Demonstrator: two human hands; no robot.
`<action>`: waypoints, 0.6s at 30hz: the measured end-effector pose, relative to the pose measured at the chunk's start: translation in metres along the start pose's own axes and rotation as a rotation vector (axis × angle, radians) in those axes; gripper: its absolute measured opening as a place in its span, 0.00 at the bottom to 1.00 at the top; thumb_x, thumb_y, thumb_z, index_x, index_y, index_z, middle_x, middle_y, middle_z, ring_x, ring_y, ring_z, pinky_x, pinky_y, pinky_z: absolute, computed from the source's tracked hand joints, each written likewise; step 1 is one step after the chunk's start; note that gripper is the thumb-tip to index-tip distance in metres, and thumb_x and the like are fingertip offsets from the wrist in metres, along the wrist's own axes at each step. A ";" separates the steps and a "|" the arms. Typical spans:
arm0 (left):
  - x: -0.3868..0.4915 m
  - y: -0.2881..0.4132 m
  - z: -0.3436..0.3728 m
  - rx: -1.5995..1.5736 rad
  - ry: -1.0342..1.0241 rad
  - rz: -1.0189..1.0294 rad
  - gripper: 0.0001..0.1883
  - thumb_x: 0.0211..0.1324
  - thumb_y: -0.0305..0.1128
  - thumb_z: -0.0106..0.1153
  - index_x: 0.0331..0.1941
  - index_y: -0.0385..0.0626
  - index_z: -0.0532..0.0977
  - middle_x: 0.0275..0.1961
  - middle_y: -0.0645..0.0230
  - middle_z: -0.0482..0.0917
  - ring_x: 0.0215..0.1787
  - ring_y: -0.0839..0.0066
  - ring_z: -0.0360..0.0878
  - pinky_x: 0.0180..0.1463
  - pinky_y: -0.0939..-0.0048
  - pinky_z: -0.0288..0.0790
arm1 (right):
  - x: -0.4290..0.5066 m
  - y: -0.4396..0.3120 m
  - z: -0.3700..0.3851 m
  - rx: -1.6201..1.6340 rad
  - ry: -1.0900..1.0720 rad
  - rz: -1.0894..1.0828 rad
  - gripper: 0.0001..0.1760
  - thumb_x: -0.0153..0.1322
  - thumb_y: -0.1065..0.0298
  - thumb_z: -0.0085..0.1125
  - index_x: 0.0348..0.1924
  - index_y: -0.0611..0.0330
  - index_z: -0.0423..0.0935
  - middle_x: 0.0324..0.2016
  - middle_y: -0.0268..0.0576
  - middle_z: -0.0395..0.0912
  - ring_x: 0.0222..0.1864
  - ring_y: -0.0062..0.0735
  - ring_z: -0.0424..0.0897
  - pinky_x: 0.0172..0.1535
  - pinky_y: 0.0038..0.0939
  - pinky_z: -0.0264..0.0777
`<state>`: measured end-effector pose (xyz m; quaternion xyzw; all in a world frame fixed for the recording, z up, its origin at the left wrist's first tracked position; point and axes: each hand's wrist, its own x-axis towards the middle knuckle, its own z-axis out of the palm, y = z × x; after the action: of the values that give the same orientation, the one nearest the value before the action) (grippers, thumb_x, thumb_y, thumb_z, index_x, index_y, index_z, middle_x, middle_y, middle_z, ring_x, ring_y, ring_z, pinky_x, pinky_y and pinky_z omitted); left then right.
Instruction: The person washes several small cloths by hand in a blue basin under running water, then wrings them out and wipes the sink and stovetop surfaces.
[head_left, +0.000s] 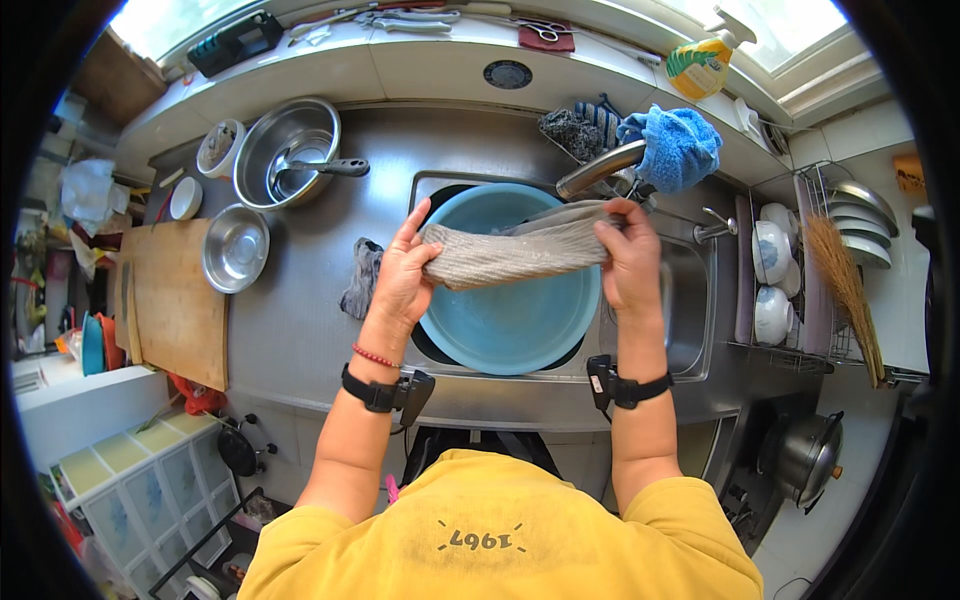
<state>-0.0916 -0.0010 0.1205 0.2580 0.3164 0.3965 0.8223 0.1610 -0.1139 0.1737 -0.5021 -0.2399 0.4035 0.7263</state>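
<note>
A damp-looking beige-grey ribbed cloth (525, 253) is stretched lengthwise between my two hands. My left hand (405, 274) pinches one end between thumb and fingers, with the index finger pointing up. At the other end, my right hand (628, 244) grips the fabric near the faucet (600, 169). Below the cloth is a light blue plastic basin (510, 330) set in the left sink bowl, holding what looks like water. Darker grey fabric (536, 220) shows just behind the stretched cloth; whether it is a separate piece I cannot tell. A crumpled grey cloth (364, 279) lies on the steel counter beside my left hand.
A blue towel (675, 146) drapes over the faucet's end. Left stand a steel bowl with a ladle (289, 161), a smaller steel bowl (235, 249) and a wooden cutting board (176, 300). At right are a dish rack (799, 300) and the second sink bowl (686, 307).
</note>
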 end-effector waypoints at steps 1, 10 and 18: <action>-0.003 0.009 0.008 0.067 0.020 0.044 0.32 0.59 0.12 0.47 0.69 0.46 0.67 0.55 0.64 0.79 0.51 0.74 0.79 0.59 0.67 0.76 | -0.005 -0.014 0.002 0.035 -0.042 -0.051 0.15 0.70 0.83 0.57 0.48 0.61 0.76 0.39 0.34 0.76 0.40 0.21 0.76 0.47 0.24 0.72; 0.015 -0.058 -0.018 0.668 0.184 0.327 0.23 0.55 0.15 0.46 0.53 0.42 0.81 0.50 0.65 0.84 0.52 0.72 0.81 0.60 0.73 0.72 | 0.017 0.062 -0.038 -0.700 0.079 -0.040 0.15 0.67 0.76 0.59 0.48 0.61 0.79 0.39 0.40 0.82 0.41 0.26 0.78 0.48 0.28 0.72; 0.051 -0.172 -0.051 1.686 0.111 -0.573 0.40 0.58 0.35 0.59 0.75 0.64 0.55 0.73 0.52 0.56 0.74 0.47 0.56 0.68 0.39 0.60 | -0.013 0.239 -0.049 -1.433 -0.278 0.687 0.54 0.61 0.63 0.68 0.77 0.42 0.50 0.68 0.72 0.58 0.66 0.68 0.66 0.66 0.46 0.65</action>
<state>-0.0195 -0.0454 -0.0452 0.6684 0.5946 -0.1767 0.4104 0.1079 -0.1106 -0.0647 -0.8368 -0.3606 0.4111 0.0265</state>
